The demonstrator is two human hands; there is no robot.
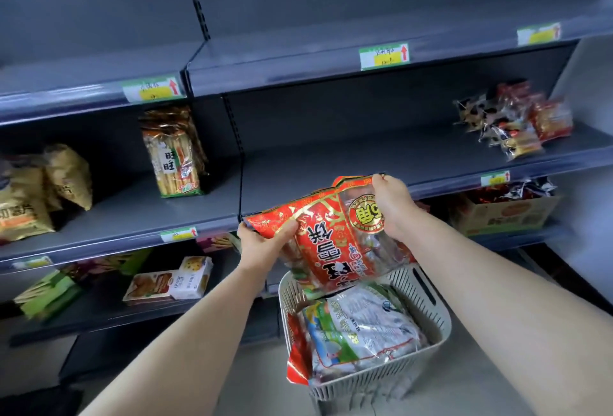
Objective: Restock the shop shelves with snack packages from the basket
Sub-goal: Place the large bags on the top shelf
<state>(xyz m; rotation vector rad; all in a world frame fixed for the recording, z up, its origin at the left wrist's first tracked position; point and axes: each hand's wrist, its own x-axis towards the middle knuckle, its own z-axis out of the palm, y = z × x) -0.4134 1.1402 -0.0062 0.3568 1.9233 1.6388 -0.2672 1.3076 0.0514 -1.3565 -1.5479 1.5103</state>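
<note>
Red snack package (pixel 335 236) sits above the basket (pixel 431 316), just in front of the middle shelf (pixel 331 163) lip. Our left hand (pixel 262 243) pinches its left corner and our right hand (pixel 394 206) curls its fingers over the top edge. We're mid-transfer. Next move likely needs a lift over the lip onto bare shelf.

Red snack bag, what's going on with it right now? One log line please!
red snack bag: held above basket | left hand: grips lower-left corner | right hand: pinches top edge | print: upside down
</note>
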